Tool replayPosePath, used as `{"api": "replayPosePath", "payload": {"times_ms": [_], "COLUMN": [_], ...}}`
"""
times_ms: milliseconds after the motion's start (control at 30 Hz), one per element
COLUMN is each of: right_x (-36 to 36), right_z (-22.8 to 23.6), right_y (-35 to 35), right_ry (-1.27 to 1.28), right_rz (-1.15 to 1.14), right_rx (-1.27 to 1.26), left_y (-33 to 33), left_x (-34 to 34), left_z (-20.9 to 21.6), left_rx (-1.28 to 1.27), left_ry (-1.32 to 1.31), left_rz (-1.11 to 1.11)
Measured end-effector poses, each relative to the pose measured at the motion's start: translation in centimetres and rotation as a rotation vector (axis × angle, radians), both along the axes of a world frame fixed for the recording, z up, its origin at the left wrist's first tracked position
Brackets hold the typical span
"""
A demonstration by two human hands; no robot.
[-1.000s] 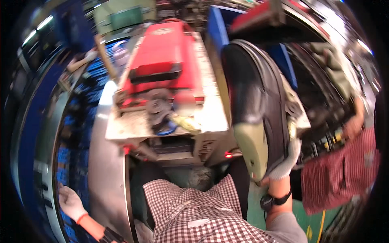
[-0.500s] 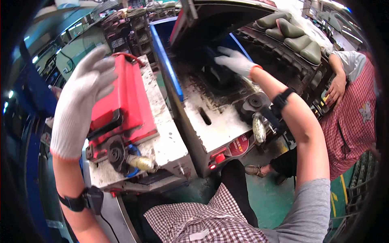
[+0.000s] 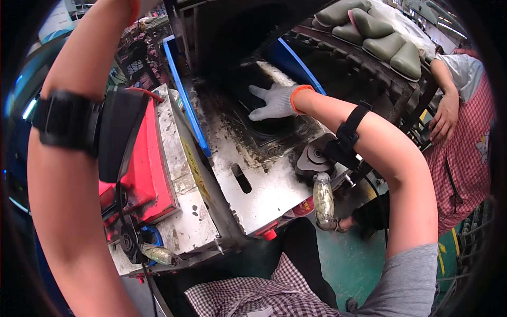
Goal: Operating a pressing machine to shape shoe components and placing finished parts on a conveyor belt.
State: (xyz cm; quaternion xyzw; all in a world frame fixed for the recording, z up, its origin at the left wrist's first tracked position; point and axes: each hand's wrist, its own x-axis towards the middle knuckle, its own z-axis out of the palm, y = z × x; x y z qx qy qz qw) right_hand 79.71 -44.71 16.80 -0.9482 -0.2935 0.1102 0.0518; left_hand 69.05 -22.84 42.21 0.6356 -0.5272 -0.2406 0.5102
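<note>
My right hand [image 3: 275, 102], in a white knit glove with an orange cuff, has its fingers spread over the dark square bed [image 3: 269, 129] of an open machine. It holds nothing; whether it touches the bed I cannot tell. Above it the machine's black lid [image 3: 237, 39] stands raised. My left arm reaches up past the top edge, and only a sliver of my gloved left hand [image 3: 146, 6] shows by its cuff, with the fingers hidden. A lever with a worn, wrapped grip [image 3: 323, 199] hangs at the machine's front right corner.
A second machine with a red cover [image 3: 150, 171] and wrapped handle [image 3: 160, 255] stands on the left. Blue side panels [image 3: 186, 100] flank the open machine. Green padded shapes [image 3: 384, 46] lie on a rack at the far right. A co-worker in a red checked apron [image 3: 458, 164] stands there.
My left hand has swung up and forward, nearly out of the picture. My right hand has moved left and lower over the bed, fingers spread. The view has shifted slightly.
</note>
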Motion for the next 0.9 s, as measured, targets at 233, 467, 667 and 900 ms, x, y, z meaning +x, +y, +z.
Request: {"api": "replayPosePath", "payload": {"times_ms": [233,467,667,900], "right_x": [-0.4,0.3,-1.5,-9.7], "right_z": [0.3,-0.7,0.2,2.5], "right_y": [-1.4,-2.8,-0.6,-3.7], "right_ry": [-0.079,-0.058,-0.078,-0.429], "right_rz": [-0.005,-0.023,-0.053,0.183], "right_rx": [-0.051,-0.011,-0.05,-0.012], "left_y": [-4.8,-4.7,-4.8,-6.9], "left_x": [-0.2,2.0,-3.5,-3.0], "left_z": [-0.3,-4.5,-8.2,-16.8], "left_rx": [0.471,0.683,0.419,0.402], "left_ry": [-1.202,-0.85,-0.796,-0.895], "left_rz": [1.214,1.293,1.21,1.403]}}
